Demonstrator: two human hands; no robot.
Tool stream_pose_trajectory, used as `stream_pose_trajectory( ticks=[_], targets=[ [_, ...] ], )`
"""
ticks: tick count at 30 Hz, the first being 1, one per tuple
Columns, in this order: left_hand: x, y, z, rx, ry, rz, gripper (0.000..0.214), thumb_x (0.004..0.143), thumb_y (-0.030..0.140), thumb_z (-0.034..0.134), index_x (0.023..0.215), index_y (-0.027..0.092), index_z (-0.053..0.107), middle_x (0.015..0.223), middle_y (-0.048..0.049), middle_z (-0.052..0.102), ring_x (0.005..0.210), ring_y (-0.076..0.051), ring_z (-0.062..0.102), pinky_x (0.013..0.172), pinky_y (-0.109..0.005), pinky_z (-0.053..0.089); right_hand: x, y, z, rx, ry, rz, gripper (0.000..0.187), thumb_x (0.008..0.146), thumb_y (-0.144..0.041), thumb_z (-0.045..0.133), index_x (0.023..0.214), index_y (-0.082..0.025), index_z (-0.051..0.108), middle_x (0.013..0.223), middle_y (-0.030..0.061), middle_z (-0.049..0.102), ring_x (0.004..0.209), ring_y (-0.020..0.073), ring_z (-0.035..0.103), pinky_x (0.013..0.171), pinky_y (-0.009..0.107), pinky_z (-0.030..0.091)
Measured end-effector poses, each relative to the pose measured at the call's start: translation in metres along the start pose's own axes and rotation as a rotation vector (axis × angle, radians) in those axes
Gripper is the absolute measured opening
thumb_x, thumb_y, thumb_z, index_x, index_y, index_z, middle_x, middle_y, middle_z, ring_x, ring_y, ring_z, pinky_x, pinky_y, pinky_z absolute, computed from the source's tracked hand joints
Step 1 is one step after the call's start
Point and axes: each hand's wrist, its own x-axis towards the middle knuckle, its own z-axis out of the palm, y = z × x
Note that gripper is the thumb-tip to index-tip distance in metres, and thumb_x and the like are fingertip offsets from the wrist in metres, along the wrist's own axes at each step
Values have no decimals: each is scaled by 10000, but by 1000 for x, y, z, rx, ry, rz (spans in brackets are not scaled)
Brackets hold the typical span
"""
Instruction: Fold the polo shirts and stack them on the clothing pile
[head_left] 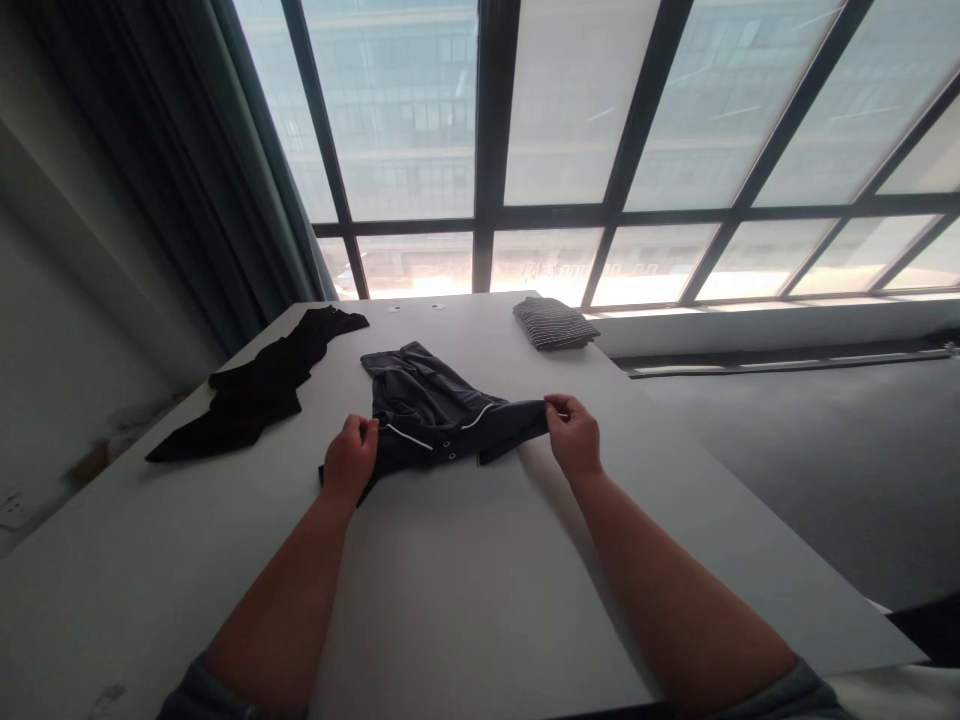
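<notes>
From where I'm standing, the dark shirt (pixel 431 400) sits mid-frame, bulk running up and left from the grips. Right hand (pixel 574 437) is pinching its far-right tip; left hand (pixel 351 458) pinches the opposite side, way closer to the bulk.

Clothes (pixel 431 390) on a white table (pixel 457 590)

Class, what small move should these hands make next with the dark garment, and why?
Probably a gentle outward pull: the left hand and right hand grip opposite sides of the dark fabric garment with white trim, whose body lies creased over the flat white table, so light tension might smooth it.
</notes>
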Motion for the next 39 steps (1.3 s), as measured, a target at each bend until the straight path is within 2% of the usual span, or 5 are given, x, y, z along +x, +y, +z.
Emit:
stream_pose_trajectory(
  ticks=[7, 14, 27, 31, 39],
  targets=[
    [6, -8, -5, -34, 95, -93, 219, 1034, 423, 462, 1011, 231, 564, 922, -72, 712, 866, -256, 680, 712, -305, 413, 7, 22, 7, 38, -217, 0, 293, 778, -313, 605, 1012, -184, 726, 958, 67, 740, 861, 214, 684, 849, 354, 554],
    [6, -12, 6, 111, -253, -32, 363, 1015, 540, 429, 1025, 263, 663, 966, -84, 749, 940, -294, 698, 756, -334, 448, 2, 31, 10, -415, -411, -166, 422, 630, -65, 473, 920, -170, 760, 950, 80, 651, 882, 197, 611, 873, 302, 479],
    [-2, -6, -7, 205, -449, 82, 300, 1018, 480, 473, 1090, 269, 675, 1086, -65, 758, 1019, -259, 704, 810, -322, 477, 9, 37, 6, -281, -120, -27, 254, 765, -303, 472, 853, -190, 682, 909, 97, 714, 874, 236, 633, 872, 353, 498],
    [-16, 14, -4, 320, -321, 68, 329, 1051, 481, 409, 1132, 223, 597, 978, -107, 750, 955, -297, 727, 773, -350, 481, 4, 31, 2, -97, -211, 79, 365, 779, -384, 519, 971, -190, 762, 863, 68, 752, 786, 223, 665, 779, 332, 524],
    [-30, 23, -22, 326, -439, 229, 238, 1045, 435, 451, 1055, 227, 567, 997, -90, 749, 947, -283, 732, 730, -327, 460, 18, 17, -20, 39, -229, 106, 324, 786, -422, 595, 953, -193, 752, 780, 51, 753, 672, 205, 673, 638, 303, 545]
  ],
)
